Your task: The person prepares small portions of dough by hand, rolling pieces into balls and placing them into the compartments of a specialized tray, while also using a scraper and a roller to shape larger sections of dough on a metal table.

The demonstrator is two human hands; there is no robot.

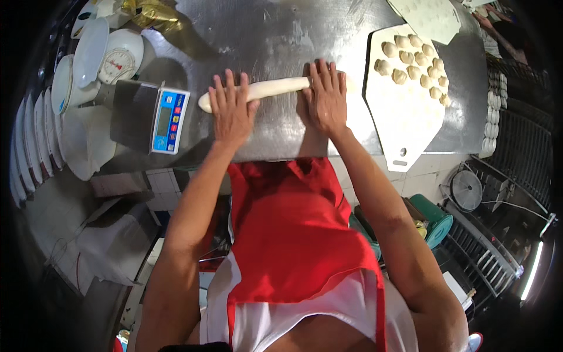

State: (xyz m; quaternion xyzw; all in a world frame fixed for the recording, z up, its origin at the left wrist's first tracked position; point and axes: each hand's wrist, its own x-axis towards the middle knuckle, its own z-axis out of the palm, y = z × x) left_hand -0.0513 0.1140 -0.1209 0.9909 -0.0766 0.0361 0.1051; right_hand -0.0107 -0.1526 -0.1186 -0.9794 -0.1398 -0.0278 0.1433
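A long pale roll of dough lies across the metal table in front of me. My left hand rests flat over its left part, fingers stretched out, and the rounded left end sticks out past them. Over the right end lies my right hand, also flat with its fingers extended, hiding that end of the dough. To the right, a white cutting board with a handle slot bears several small dough pieces on its far half.
Left of my hands stands a digital scale with a blue panel. Beyond it are a dial scale and stacked white trays. Gold-coloured wrapping lies at the far left of the metal table. A second white board is at the far right.
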